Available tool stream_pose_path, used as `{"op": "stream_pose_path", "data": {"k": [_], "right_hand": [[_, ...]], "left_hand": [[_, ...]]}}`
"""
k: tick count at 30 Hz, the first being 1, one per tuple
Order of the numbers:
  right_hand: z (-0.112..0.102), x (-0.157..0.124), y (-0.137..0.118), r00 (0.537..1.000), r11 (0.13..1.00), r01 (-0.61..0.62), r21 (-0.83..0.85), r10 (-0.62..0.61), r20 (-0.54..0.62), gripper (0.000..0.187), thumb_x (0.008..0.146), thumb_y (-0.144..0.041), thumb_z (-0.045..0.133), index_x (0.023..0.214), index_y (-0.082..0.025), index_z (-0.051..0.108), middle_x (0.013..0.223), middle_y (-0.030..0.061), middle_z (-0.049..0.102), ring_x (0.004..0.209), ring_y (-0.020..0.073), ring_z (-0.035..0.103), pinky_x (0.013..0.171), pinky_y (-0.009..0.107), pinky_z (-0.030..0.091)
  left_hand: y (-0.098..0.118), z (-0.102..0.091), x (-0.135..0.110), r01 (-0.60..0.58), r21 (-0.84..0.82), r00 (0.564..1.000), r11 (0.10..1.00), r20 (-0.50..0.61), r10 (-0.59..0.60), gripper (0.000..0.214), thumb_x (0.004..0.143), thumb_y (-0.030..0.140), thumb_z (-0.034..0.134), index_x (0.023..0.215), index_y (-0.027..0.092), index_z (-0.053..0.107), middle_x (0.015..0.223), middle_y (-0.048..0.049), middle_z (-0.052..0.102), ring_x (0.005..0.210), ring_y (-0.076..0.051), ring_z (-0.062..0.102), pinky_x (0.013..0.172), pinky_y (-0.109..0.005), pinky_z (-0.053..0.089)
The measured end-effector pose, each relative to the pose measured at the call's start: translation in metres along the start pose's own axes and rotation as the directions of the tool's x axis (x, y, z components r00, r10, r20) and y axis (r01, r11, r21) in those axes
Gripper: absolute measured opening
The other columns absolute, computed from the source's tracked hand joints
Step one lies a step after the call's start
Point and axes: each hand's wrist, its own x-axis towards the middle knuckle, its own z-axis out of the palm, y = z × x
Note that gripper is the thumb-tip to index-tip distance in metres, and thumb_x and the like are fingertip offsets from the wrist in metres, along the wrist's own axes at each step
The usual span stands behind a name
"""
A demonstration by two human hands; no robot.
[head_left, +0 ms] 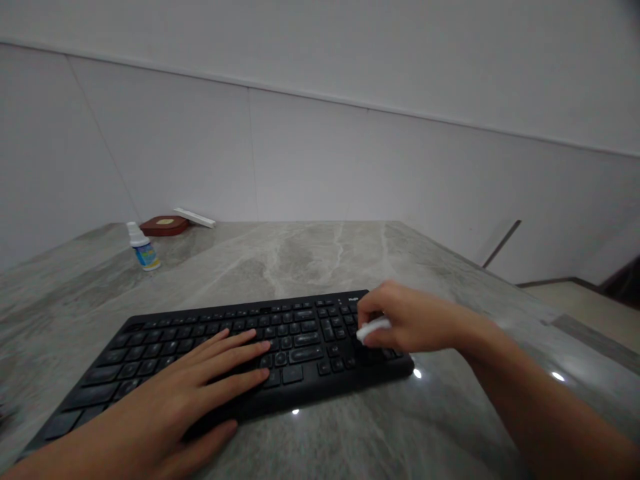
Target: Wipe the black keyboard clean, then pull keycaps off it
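Observation:
A black keyboard (305, 353) lies at a slant across the near part of the marbled table. Spread over its keys is my left hand (200, 393), palm down, fingers apart, the thumb by the keyboard's front edge. My right hand (395, 317) is over the number pad at the right end. Its fingers are closed on a small white wad (373, 329), perhaps tissue or a wipe, down against or just above the keys. Part of the wad is hidden by the fingers, and so are the keys under both hands.
On the grey marbled table (300, 260), a white spray bottle (144, 248) with a blue label stands at the left. Behind it are a reddish-brown case (165, 227) and a thin white bar (195, 217). A pale wall (320, 153) runs along the back.

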Motion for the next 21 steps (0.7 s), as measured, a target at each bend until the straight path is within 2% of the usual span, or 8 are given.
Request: {"op": "stream_pose_path", "data": {"k": [2, 5, 12, 16, 18, 19, 21], "right_hand": [[-0.0015, 0.0008, 0.0088, 0.998, 0.998, -0.036, -0.053, 0.033, -0.052, 0.009, 0.076, -0.021, 0.063, 0.081, -0.016, 0.070, 0.074, 0.0017, 0.068, 0.066, 0.0139, 0.057, 0.061, 0.025, 0.038], [0.0016, 0.0040, 0.0135, 0.999, 0.997, -0.052, -0.059, 0.052, -0.015, 0.011, 0.075, -0.022, 0.063, 0.081, -0.016, 0.070, 0.074, 0.0023, 0.068, 0.066, 0.0144, 0.058, 0.061, 0.025, 0.038], [0.0068, 0.0068, 0.0062, 0.996, 0.996, -0.071, -0.057, 0.074, 0.053, 0.010, 0.073, -0.024, 0.064, 0.079, -0.017, 0.068, 0.073, 0.0013, 0.066, 0.064, 0.0136, 0.056, 0.057, 0.024, 0.035], [0.0068, 0.0063, 0.0039, 0.995, 0.989, -0.100, -0.104, 0.100, -0.007, 0.014, 0.074, -0.021, 0.062, 0.084, -0.017, 0.070, 0.079, 0.0035, 0.068, 0.070, 0.0161, 0.058, 0.061, 0.026, 0.037], [0.0067, 0.0060, 0.0040, 0.996, 0.991, -0.086, -0.104, 0.087, 0.007, 0.012, 0.074, -0.021, 0.062, 0.082, -0.018, 0.070, 0.077, 0.0031, 0.067, 0.069, 0.0160, 0.058, 0.060, 0.026, 0.036], [0.0065, 0.0057, 0.0045, 0.996, 0.992, -0.079, -0.094, 0.082, 0.024, 0.011, 0.074, -0.022, 0.062, 0.082, -0.018, 0.069, 0.076, 0.0027, 0.067, 0.068, 0.0156, 0.058, 0.060, 0.025, 0.036], [0.0059, 0.0052, 0.0058, 0.996, 0.994, -0.084, -0.072, 0.087, 0.036, 0.012, 0.074, -0.024, 0.063, 0.082, -0.018, 0.070, 0.076, 0.0024, 0.067, 0.067, 0.0152, 0.058, 0.059, 0.025, 0.036]], "left_hand": [[-0.0013, 0.0018, -0.0005, -0.010, 0.002, 1.000, 1.000, 0.016, 0.010, 0.065, 0.092, 0.018, 0.053, 0.151, 0.036, 0.033, 0.156, 0.0035, 0.035, 0.143, -0.027, 0.034, 0.115, -0.052, 0.034], [-0.0007, 0.0025, -0.0005, -0.003, 0.007, 1.000, 1.000, 0.008, 0.003, 0.065, 0.092, 0.017, 0.052, 0.151, 0.036, 0.032, 0.157, 0.0040, 0.033, 0.144, -0.027, 0.032, 0.116, -0.051, 0.034], [0.0029, -0.0015, -0.0003, -0.007, 0.042, 1.000, 0.999, 0.000, 0.007, 0.067, 0.092, 0.016, 0.052, 0.152, 0.035, 0.030, 0.157, 0.0026, 0.033, 0.144, -0.028, 0.033, 0.115, -0.051, 0.035], [0.0010, -0.0014, -0.0005, -0.012, 0.054, 1.000, 0.998, 0.020, 0.011, 0.067, 0.093, 0.017, 0.051, 0.153, 0.035, 0.028, 0.158, 0.0024, 0.032, 0.144, -0.028, 0.032, 0.114, -0.052, 0.036], [0.0009, -0.0006, -0.0004, -0.016, 0.062, 1.000, 0.998, 0.020, 0.015, 0.067, 0.093, 0.016, 0.050, 0.153, 0.034, 0.028, 0.158, 0.0027, 0.032, 0.144, -0.027, 0.032, 0.114, -0.052, 0.036], [0.0011, 0.0000, -0.0003, -0.017, 0.054, 1.000, 0.998, 0.013, 0.017, 0.066, 0.093, 0.016, 0.050, 0.153, 0.035, 0.029, 0.158, 0.0029, 0.032, 0.144, -0.027, 0.033, 0.114, -0.052, 0.036], [0.0018, 0.0012, 0.0002, 0.002, -0.017, 0.997, 1.000, -0.078, -0.003, 0.065, 0.091, 0.016, 0.053, 0.150, 0.036, 0.035, 0.155, 0.0041, 0.038, 0.142, -0.026, 0.038, 0.115, -0.050, 0.036]]}}
